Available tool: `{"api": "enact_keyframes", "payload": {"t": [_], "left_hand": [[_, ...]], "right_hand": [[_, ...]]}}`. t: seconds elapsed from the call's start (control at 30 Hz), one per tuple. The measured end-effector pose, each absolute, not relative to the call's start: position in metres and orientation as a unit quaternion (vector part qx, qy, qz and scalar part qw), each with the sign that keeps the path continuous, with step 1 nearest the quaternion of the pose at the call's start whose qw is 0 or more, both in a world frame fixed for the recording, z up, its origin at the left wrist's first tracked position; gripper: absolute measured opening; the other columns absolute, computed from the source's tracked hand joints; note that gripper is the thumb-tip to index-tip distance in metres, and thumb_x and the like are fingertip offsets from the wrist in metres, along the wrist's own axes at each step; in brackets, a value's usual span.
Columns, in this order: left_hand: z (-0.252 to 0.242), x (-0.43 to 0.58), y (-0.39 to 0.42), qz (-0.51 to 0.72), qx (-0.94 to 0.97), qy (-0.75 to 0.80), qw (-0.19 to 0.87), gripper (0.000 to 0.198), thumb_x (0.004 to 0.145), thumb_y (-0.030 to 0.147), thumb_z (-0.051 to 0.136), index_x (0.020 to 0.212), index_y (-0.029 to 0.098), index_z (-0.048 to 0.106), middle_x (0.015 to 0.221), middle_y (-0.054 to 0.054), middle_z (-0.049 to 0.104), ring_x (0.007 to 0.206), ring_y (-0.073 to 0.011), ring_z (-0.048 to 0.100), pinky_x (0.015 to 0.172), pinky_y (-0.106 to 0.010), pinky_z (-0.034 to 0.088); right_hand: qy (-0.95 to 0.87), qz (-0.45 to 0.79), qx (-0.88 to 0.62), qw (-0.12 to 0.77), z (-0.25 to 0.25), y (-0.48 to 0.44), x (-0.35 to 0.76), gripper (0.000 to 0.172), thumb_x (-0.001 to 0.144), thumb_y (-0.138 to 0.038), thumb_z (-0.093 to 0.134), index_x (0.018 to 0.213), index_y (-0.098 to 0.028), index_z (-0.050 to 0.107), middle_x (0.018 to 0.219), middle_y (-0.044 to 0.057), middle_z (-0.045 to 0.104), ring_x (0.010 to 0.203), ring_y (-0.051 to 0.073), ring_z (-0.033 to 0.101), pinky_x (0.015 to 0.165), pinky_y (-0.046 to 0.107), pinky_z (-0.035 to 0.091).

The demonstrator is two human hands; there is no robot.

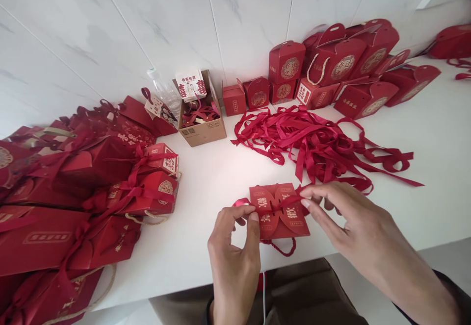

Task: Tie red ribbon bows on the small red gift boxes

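A small red gift box (pixel 267 224) with gold characters lies near the table's front edge, its dark red cord handle (pixel 289 251) sticking out at the front. Across its top runs a red ribbon (pixel 276 208), crossed or knotted at the middle. My left hand (pixel 237 246) pinches one side of that ribbon between thumb and finger at the box's left edge. On the other side, my right hand (pixel 342 217) pinches the ribbon at the box's right edge. Both hands are closed on it, and the ribbon stretches between them.
Behind the box lies a heap of loose red ribbons (pixel 312 141). Ribbon-tied red boxes (pixel 99 163) are piled at the left. A cardboard box (pixel 206 131) with cards and small red pieces stands by the wall. More red boxes (pixel 336 60) are stacked at the back right.
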State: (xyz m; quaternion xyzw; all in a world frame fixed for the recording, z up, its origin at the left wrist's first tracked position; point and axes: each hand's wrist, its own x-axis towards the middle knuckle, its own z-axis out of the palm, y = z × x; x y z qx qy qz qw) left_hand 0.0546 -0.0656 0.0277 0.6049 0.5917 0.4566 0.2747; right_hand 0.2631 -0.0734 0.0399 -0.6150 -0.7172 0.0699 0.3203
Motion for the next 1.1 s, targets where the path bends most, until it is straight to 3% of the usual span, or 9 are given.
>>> {"api": "enact_keyframes", "payload": {"t": [0.1, 0.23, 0.43, 0.57, 0.73, 0.93, 1.0, 1.1], "left_hand": [[0.027, 0.056, -0.066, 0.445, 0.609, 0.594, 0.279, 0.009, 0.098, 0.027, 0.064, 0.096, 0.026, 0.072, 0.087, 0.0, 0.07, 0.077, -0.0164, 0.058, 0.071, -0.028, 0.051], [0.027, 0.056, -0.066, 0.449, 0.612, 0.59, 0.276, 0.008, 0.098, 0.026, 0.063, 0.095, 0.025, 0.071, 0.091, -0.002, 0.07, 0.081, -0.0176, 0.059, 0.071, -0.029, 0.05], [0.03, 0.057, -0.065, 0.468, 0.592, 0.589, 0.29, 0.004, 0.096, 0.026, 0.067, 0.098, 0.025, 0.07, 0.089, -0.001, 0.071, 0.08, -0.0169, 0.06, 0.073, -0.029, 0.051], [0.033, 0.058, -0.065, 0.477, 0.58, 0.586, 0.305, 0.005, 0.095, 0.025, 0.068, 0.1, 0.026, 0.07, 0.09, 0.0, 0.072, 0.079, -0.015, 0.061, 0.072, -0.026, 0.052], [0.034, 0.058, -0.063, 0.474, 0.568, 0.587, 0.329, 0.009, 0.097, 0.028, 0.068, 0.104, 0.026, 0.071, 0.086, 0.001, 0.071, 0.077, -0.0143, 0.062, 0.071, -0.025, 0.053], [0.035, 0.06, -0.062, 0.488, 0.578, 0.574, 0.315, 0.009, 0.098, 0.026, 0.066, 0.105, 0.024, 0.071, 0.094, -0.003, 0.073, 0.081, -0.0161, 0.065, 0.071, -0.028, 0.054], [0.034, 0.06, -0.062, 0.49, 0.577, 0.574, 0.314, 0.009, 0.098, 0.026, 0.066, 0.105, 0.024, 0.071, 0.092, -0.002, 0.072, 0.08, -0.016, 0.065, 0.07, -0.028, 0.054], [0.033, 0.059, -0.062, 0.49, 0.574, 0.574, 0.317, 0.009, 0.097, 0.025, 0.066, 0.105, 0.024, 0.07, 0.088, -0.001, 0.07, 0.077, -0.0153, 0.064, 0.068, -0.027, 0.054]], "right_hand": [[-0.711, 0.068, -0.611, 0.341, 0.039, -0.074, 0.262, 0.014, 0.108, -0.036, 0.049, 0.11, -0.028, 0.06, 0.102, 0.003, 0.072, 0.091, 0.021, 0.072, 0.079, 0.034, 0.057], [-0.658, 0.208, -0.656, 0.304, 0.041, -0.077, 0.263, 0.03, 0.106, -0.054, 0.051, 0.096, -0.028, 0.063, 0.081, -0.001, 0.073, 0.063, 0.017, 0.068, 0.055, 0.027, 0.053], [-0.638, 0.269, -0.69, 0.209, 0.047, -0.072, 0.263, 0.055, 0.101, -0.07, 0.041, 0.071, -0.027, 0.057, 0.053, -0.003, 0.059, 0.043, 0.017, 0.054, 0.046, 0.031, 0.045], [-0.656, 0.259, -0.68, 0.2, 0.047, -0.069, 0.266, 0.053, 0.102, -0.066, 0.041, 0.069, -0.027, 0.055, 0.05, -0.004, 0.053, 0.04, 0.016, 0.047, 0.041, 0.03, 0.041], [-0.679, 0.189, -0.647, 0.291, 0.052, -0.06, 0.268, 0.03, 0.103, -0.052, 0.053, 0.093, -0.027, 0.067, 0.083, 0.001, 0.075, 0.053, 0.018, 0.06, 0.043, 0.03, 0.043], [-0.683, 0.133, -0.639, 0.329, 0.059, -0.047, 0.271, 0.026, 0.103, -0.048, 0.054, 0.105, -0.027, 0.068, 0.096, 0.005, 0.078, 0.074, 0.023, 0.071, 0.057, 0.033, 0.052], [-0.663, 0.137, -0.664, 0.316, 0.059, -0.046, 0.274, 0.033, 0.102, -0.056, 0.053, 0.102, -0.026, 0.068, 0.091, 0.006, 0.077, 0.073, 0.024, 0.071, 0.055, 0.033, 0.051], [-0.65, 0.187, -0.688, 0.263, 0.058, -0.048, 0.278, 0.044, 0.101, -0.064, 0.049, 0.084, -0.026, 0.064, 0.067, 0.002, 0.07, 0.054, 0.02, 0.064, 0.046, 0.031, 0.046]]}}
